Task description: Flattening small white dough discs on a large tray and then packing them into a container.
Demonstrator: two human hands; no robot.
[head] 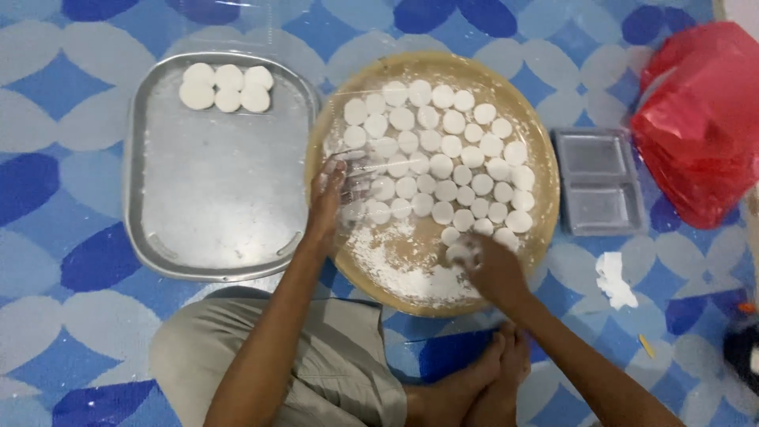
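**Inspector A:** Dough discs (443, 170), white and round, are lying packed in rows on the floured round tray (545, 213), which is sitting on the patterned blue mat (47, 198) just beyond the person's crossed feet (482, 387). The right hand (489, 265) is closing over one disc at the tray's near edge; motion blur is hiding the fingers, so I cannot tell whether they are pinching or merely touching it.

**Inspector B:** And the left?

**Inspector A:** The left hand (330, 198) is resting at the tray's left rim, fingers pressed loosely together and pointing into the discs, against a crinkled clear film (356, 170). Whether it is gripping the film, I cannot tell.

**Inspector B:** Risks?

**Inspector A:** In my judgement, soft discs lying this close together could stick or dent if one is being lifted carelessly, and loose flour (395, 269) could be spilling onto the mat.

**Inspector B:** Further out?

**Inspector A:** Six discs are sitting in the far corner of the metal tray (213, 190) to the left. A small two-compartment tin (597, 182) and a red plastic bag (700, 119) are lying to the right.
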